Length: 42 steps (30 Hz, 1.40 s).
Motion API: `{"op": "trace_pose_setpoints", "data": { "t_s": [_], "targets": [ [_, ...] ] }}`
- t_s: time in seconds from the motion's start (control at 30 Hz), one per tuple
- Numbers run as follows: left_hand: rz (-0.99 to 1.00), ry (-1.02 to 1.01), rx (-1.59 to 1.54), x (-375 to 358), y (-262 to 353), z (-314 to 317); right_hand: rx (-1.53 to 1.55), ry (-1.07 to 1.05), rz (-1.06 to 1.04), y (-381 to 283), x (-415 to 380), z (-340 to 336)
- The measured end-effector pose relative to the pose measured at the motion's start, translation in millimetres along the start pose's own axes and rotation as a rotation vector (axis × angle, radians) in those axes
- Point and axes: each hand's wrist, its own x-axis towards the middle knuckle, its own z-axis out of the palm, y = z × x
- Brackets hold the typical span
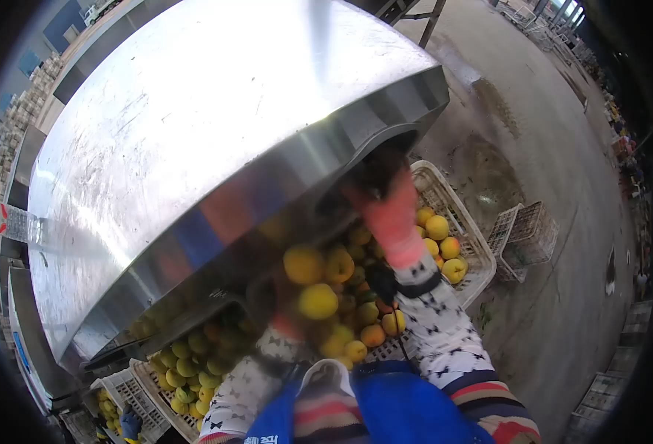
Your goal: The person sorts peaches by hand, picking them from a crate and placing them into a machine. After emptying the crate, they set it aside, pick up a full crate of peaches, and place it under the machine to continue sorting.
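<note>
My right hand [391, 211], in a pinkish-red glove, reaches up to a dark opening under the edge of the shiny metal table [193, 96]; its fingers are blurred and hidden in shadow. Low at the centre, my left hand [286, 324] is mostly hidden behind a dark blurred shape, beside several yellow-orange fruits [317, 302]. Some of these fruits look blurred. Beneath and between both hands stands a white plastic crate [482, 255] with more yellow and orange fruits. Patterned white sleeves cover both forearms.
At the lower left, another crate [145, 381] holds greenish-yellow fruits, near a blue-gloved hand [130, 422] of another person. A plastic bottle [12, 220] lies at the table's left edge. Empty-looking crates [530, 233] stand on the floor [578, 192] to the right.
</note>
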Motion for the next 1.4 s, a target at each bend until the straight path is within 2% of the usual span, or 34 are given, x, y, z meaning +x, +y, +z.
{"op": "trace_pose_setpoints", "data": {
  "t_s": [0.07,0.1,0.2,0.27,0.3,0.33,0.4,0.5,0.63,0.73,0.8,0.87,0.93,1.0,1.03,1.1,1.17,1.23,1.3,1.33,1.37,1.4],
  "targets": [
    [-0.100,-0.099,-0.101,-1,6,0,0.105,-0.172,-0.098,12,-36,-28],
    [-0.071,-0.055,-0.013,3,3,-1,0.116,-0.294,-0.141,17,-51,-34],
    [-0.076,-0.091,-0.029,9,-4,17,0.596,-0.525,0.213,9,-84,-38],
    [-0.071,-0.024,0.190,5,-1,44,0.743,-0.529,0.377,0,-90,-43],
    [-0.074,0.009,0.298,3,1,57,0.712,-0.547,0.352,1,-89,-43],
    [-0.006,0.050,0.619,1,1,70,0.681,-0.565,0.327,2,-89,-43],
    [0.077,0.099,0.840,1,4,72,0.410,-0.599,0.071,15,-84,-40],
    [0.170,0.106,0.547,8,9,61,0.402,-0.548,-0.019,13,-66,-38],
    [0.294,0.082,0.264,10,5,48,-0.416,-0.070,-0.037,6,-13,-17],
    [0.247,0.084,0.255,9,5,34,-0.599,-0.082,-0.172,12,-15,4],
    [0.230,0.086,0.262,4,9,41,-0.413,-0.044,-0.185,13,-15,-3],
    [0.412,0.100,0.832,-9,4,57,-0.309,0.027,-0.136,13,-28,-1],
    [0.347,0.141,0.411,-7,3,77,-0.289,0.154,-0.065,16,-32,10],
    [0.357,0.181,0.398,-3,0,71,-0.425,0.222,-0.165,29,-6,42],
    [0.391,0.200,0.596,2,-6,56,-0.494,0.249,-0.204,36,1,52],
    [0.257,0.170,0.566,9,-2,48,-0.465,0.231,-0.255,41,14,42],
    [-0.072,0.107,0.087,8,8,46,-0.276,0.066,-0.277,29,12,14],
    [-0.064,-0.016,0.319,13,10,45,0.034,-0.226,-0.266,3,-8,-24],
    [-0.136,-0.117,0.237,19,11,58,0.295,-0.491,-0.226,-4,-36,-31],
    [-0.223,-0.157,0.043,22,7,73,0.321,-0.525,-0.179,-5,-43,-33],
    [-0.209,-0.168,0.071,25,6,75,0.346,-0.558,-0.130,-6,-49,-35],
    [-0.196,-0.179,0.099,29,5,77,0.280,-0.503,-0.061,-11,-48,-39]
  ]
}}
